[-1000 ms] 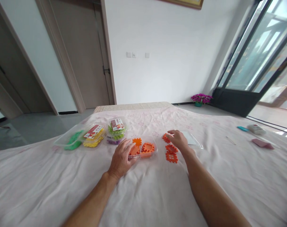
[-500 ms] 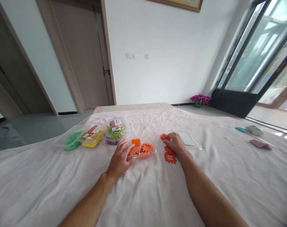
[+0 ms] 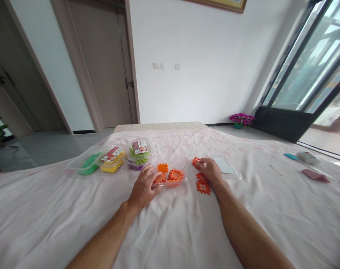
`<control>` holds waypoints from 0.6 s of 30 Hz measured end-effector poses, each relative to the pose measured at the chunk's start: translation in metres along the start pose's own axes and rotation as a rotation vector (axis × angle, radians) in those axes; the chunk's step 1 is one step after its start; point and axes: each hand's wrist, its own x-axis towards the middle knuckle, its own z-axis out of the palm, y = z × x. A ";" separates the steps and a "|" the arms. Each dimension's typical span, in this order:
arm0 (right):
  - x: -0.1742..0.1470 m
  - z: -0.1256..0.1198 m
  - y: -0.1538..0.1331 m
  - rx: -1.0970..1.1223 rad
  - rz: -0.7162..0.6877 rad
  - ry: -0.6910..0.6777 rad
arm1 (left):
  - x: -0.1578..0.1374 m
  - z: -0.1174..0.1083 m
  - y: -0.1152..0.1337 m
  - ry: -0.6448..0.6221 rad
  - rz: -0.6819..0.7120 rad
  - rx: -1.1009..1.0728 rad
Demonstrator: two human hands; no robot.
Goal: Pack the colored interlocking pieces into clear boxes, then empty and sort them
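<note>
A clear plastic container (image 3: 183, 178) holds several orange toothed interlocking tiles (image 3: 175, 175). My left hand (image 3: 144, 186) rests at its left end, fingers curled over the rim and thumb at the near side. On the cloth to the right, more orange tiles form a column, the closest being a window-shaped tile (image 3: 203, 187). My right hand (image 3: 210, 170) is over the column, its fingers closed on the farthest orange tile (image 3: 196, 161), partly covering it. Just beyond that hand lies a clear lid (image 3: 235, 172) with a white label.
Left of the container stand clear boxes of green pieces (image 3: 90, 164), yellow pieces (image 3: 112, 166) and lime pieces (image 3: 139, 158), the last stacked above purple ones. A pink cloth-like item (image 3: 315, 175), a blue item (image 3: 291, 156) and a white packet (image 3: 308, 157) lie far right on the bedsheet.
The camera view has shifted slightly, so everything appears a little farther right. My right fingers have lifted a little, showing more of the far orange tile. The left hand stays at the container.
</note>
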 end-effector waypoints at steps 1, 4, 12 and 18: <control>0.000 0.000 -0.003 0.053 -0.011 0.032 | 0.000 0.000 0.000 -0.001 0.001 0.000; 0.001 -0.004 -0.022 0.317 -0.011 0.047 | 0.000 -0.001 0.001 0.003 0.007 -0.001; -0.011 -0.032 -0.096 0.545 -0.242 -0.364 | 0.000 0.002 0.001 0.011 -0.002 -0.008; -0.014 -0.028 -0.095 0.304 -0.439 -0.422 | -0.001 0.003 0.000 0.012 -0.013 -0.012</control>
